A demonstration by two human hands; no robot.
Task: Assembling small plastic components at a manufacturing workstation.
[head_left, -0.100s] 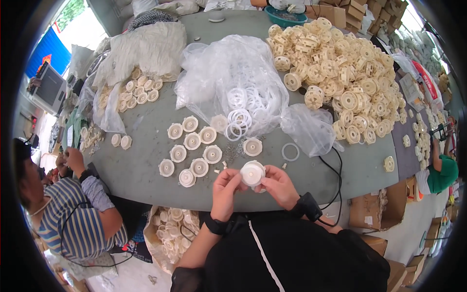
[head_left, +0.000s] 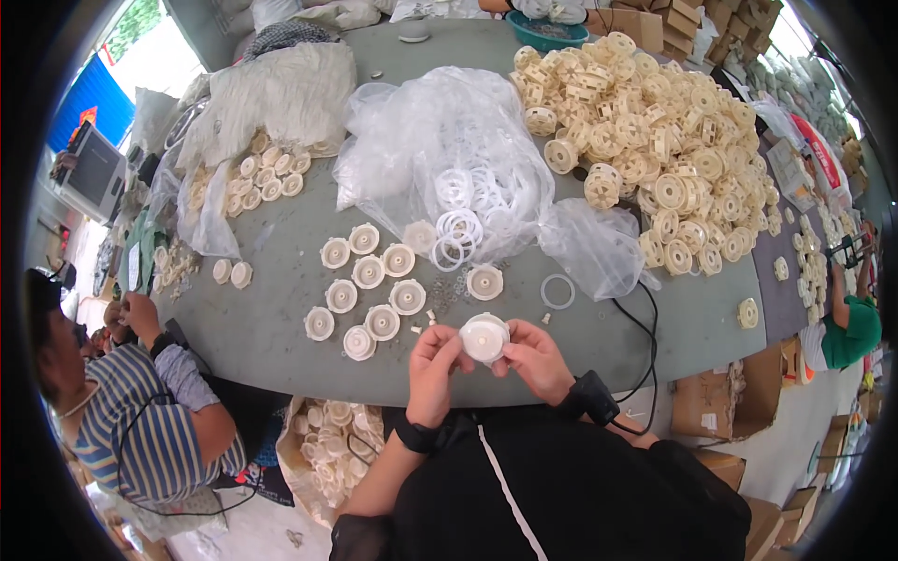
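Between my two hands, just above the table's near edge, is a round white plastic cap [head_left: 485,338] with a small raised centre. My left hand [head_left: 433,365] pinches its left rim, and my right hand [head_left: 537,366] pinches its right rim. Both sets of fingers are closed on it; its underside is hidden. Left of my hands, several similar round caps [head_left: 382,322] lie on the table with their hollow side up. Another cap [head_left: 485,281] lies just beyond the held one, and a thin white ring [head_left: 557,292] rests to its right.
A clear plastic bag [head_left: 421,122] spills white rings [head_left: 458,229] mid-table. Cream plastic wheel-like parts [head_left: 655,140] are heaped at the right. A black cable [head_left: 647,351] runs past my right wrist. At the left sits a person in a striped shirt [head_left: 150,416]; a sack of caps [head_left: 337,449] stands below the edge.
The held cap has shifted very slightly to the left. Both hands keep their grip, and nothing else on the table has visibly moved.
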